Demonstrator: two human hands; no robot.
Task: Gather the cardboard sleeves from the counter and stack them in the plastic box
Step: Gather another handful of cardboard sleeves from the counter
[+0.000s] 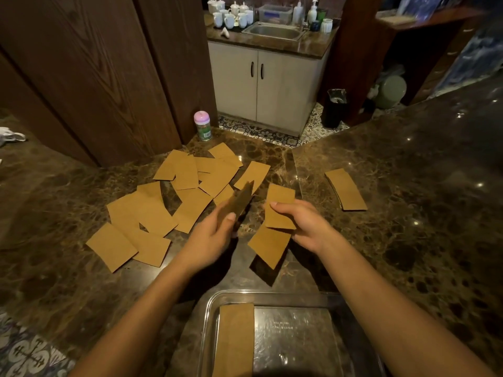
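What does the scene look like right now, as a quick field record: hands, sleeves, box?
left hand: holds a small bunch of sleeves, tilted on edge
right hand: grips a flat sleeve above the counter
loose sleeves: scattered, overlapping, on the counter left of the hands
neat stack: lies apart, on the right
plastic box: clear, nearest the person, holds a stack of sleeves along its left side
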